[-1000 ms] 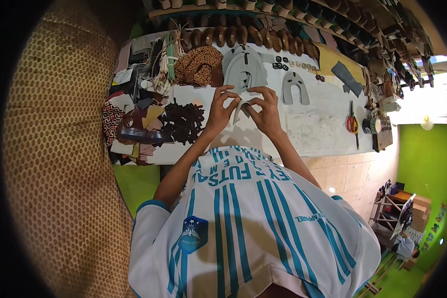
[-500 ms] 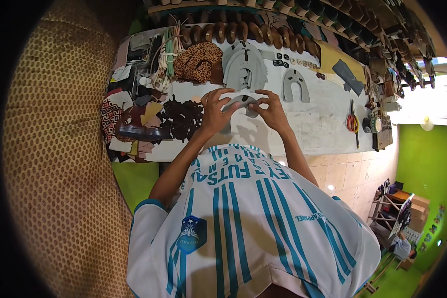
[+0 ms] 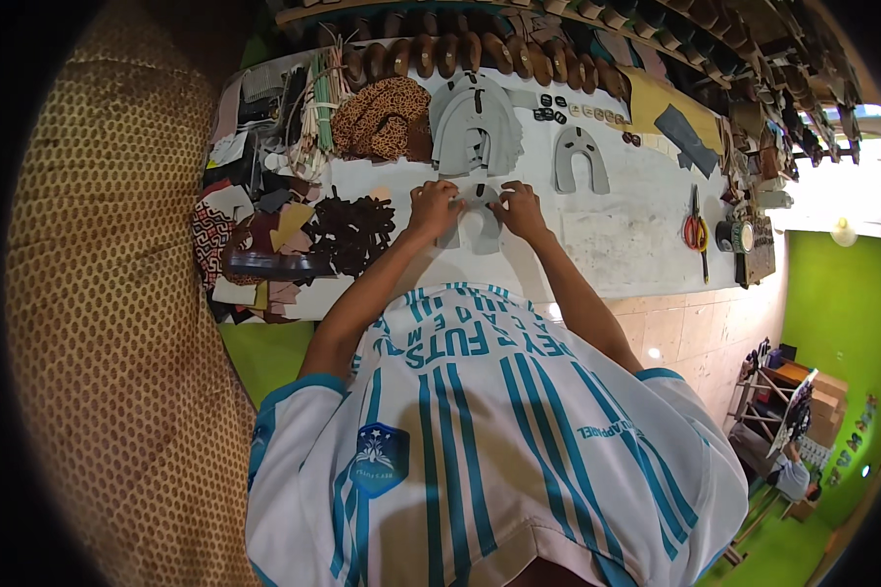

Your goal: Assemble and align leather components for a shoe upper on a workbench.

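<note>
Just in front of my body, a grey U-shaped shoe upper piece lies on the white tabletop, its two legs toward me and a small black tab at its curved top. My left hand has its fingers closed at the left side of the curve. On the opposite side, my right hand pinches the edge near the top. A stack of similar grey pieces rests just beyond my hands. One more single grey piece with dark tabs lies to the right.
Leopard-print material and a heap of dark brown strips lie on the left among scraps. Small black and beige pieces sit behind. Scissors and a tape roll are at right. Brown shoe forms line the back.
The grey piece was bent and raised between my fingers; now it is spread flatter on the table, legs toward me. Both hands have lowered around its top.
</note>
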`<action>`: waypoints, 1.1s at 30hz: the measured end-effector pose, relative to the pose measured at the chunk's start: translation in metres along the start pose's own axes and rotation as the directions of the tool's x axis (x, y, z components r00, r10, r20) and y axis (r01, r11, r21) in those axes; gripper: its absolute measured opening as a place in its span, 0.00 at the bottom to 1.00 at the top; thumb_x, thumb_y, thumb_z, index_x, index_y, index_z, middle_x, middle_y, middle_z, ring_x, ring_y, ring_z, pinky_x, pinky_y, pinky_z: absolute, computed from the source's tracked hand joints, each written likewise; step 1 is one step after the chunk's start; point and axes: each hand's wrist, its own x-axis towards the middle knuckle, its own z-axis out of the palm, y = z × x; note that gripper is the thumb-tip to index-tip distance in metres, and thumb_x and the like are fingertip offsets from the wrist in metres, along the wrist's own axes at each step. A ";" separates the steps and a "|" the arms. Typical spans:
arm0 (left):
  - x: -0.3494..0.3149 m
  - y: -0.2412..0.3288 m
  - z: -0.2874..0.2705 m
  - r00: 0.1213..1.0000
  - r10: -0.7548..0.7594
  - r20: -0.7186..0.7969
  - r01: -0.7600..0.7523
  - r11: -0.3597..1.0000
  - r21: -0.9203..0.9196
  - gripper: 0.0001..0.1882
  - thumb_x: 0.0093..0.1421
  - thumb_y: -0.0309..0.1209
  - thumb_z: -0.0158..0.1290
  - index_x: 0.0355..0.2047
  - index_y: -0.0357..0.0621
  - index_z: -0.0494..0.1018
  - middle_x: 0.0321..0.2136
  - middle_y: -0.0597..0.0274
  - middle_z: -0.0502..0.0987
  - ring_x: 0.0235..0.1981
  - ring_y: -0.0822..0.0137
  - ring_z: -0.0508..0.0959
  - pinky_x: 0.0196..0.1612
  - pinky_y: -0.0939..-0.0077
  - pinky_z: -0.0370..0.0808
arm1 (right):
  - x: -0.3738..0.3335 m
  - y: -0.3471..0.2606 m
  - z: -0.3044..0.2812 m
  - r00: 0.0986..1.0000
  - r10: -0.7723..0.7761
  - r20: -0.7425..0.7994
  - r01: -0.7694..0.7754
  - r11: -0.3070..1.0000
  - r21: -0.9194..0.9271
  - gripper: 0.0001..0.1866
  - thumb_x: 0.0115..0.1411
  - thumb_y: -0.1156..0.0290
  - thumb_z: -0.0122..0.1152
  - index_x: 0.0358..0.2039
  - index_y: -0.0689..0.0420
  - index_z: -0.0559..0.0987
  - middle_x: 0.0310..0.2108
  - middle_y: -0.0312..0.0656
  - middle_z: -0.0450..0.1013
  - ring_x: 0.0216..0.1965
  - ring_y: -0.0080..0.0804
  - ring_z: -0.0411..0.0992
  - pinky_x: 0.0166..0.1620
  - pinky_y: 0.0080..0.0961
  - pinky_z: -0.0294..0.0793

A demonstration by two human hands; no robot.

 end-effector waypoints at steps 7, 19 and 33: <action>0.009 0.004 0.000 0.998 0.043 -0.046 -0.041 0.998 0.049 0.19 0.62 0.37 0.56 0.53 0.46 0.74 0.56 0.59 0.72 0.57 0.56 0.70 0.60 0.55 0.61 | 0.011 0.014 0.016 0.984 -0.011 -0.177 -0.006 0.996 -0.094 0.15 0.58 0.64 0.68 0.43 0.59 0.80 0.55 0.43 0.71 0.56 0.49 0.67 0.57 0.46 0.65; -0.024 -0.010 0.036 0.936 0.302 0.182 -0.337 0.919 0.207 0.38 0.70 0.45 0.46 0.73 0.41 0.49 0.74 0.54 0.48 0.75 0.53 0.47 0.74 0.47 0.43 | -0.040 -0.004 0.044 0.979 -0.154 -0.135 0.116 0.959 -0.257 0.35 0.68 0.58 0.54 0.72 0.53 0.59 0.73 0.43 0.53 0.74 0.45 0.49 0.71 0.55 0.45; -0.007 0.019 0.026 0.952 0.224 0.209 -0.283 0.905 0.316 0.42 0.62 0.48 0.53 0.71 0.43 0.55 0.69 0.49 0.59 0.69 0.46 0.59 0.71 0.47 0.50 | -0.042 -0.002 0.040 0.994 -0.044 -0.102 0.022 0.978 -0.207 0.38 0.67 0.55 0.54 0.74 0.51 0.54 0.75 0.45 0.49 0.75 0.48 0.46 0.71 0.62 0.40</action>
